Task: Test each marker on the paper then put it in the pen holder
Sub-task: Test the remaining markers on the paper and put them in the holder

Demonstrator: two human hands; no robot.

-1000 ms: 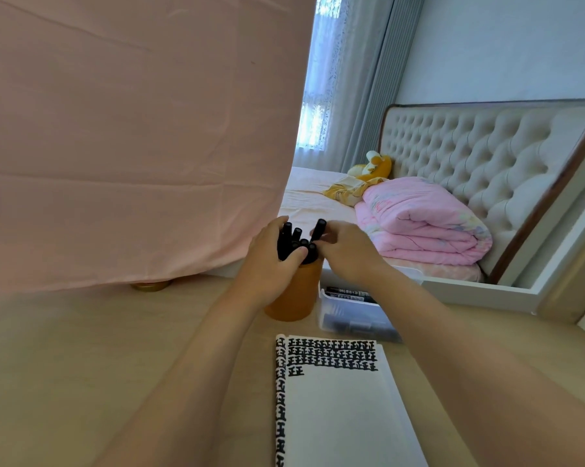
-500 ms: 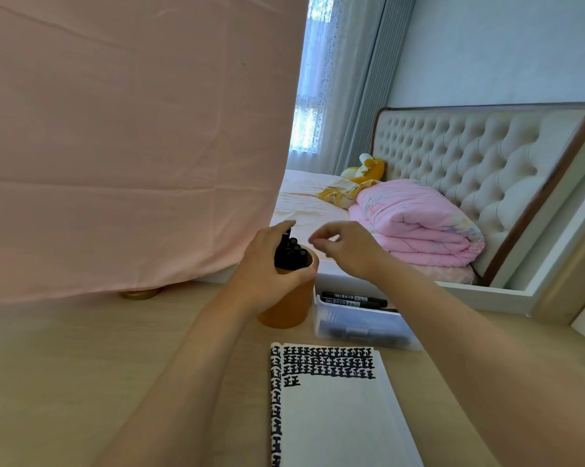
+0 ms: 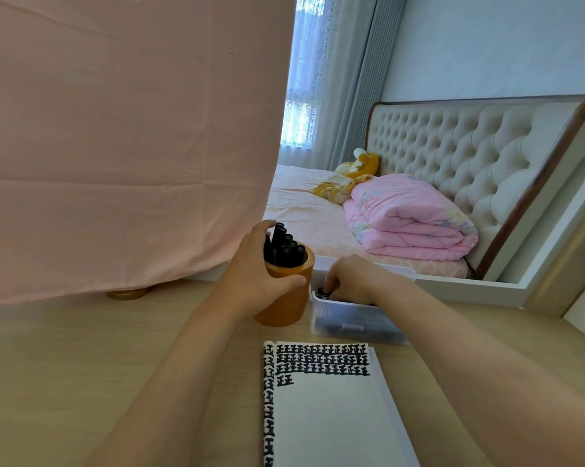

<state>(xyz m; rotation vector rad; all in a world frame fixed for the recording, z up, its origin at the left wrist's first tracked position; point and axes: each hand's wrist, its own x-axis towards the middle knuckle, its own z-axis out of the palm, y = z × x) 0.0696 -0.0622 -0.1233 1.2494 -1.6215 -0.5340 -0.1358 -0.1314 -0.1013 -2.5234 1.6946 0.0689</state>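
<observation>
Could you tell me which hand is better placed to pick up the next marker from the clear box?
The right hand: its fingers already reach into the clear box of markers, while the left hand wraps the orange pen holder.

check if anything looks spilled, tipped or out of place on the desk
Nothing stands out. The orange pen holder stands upright with markers inside, the clear box sits level, and the paper lies flat.

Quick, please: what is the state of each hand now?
Left hand: closed around the pen holder.
Right hand: inside the plastic box; grip cannot be told.
</observation>
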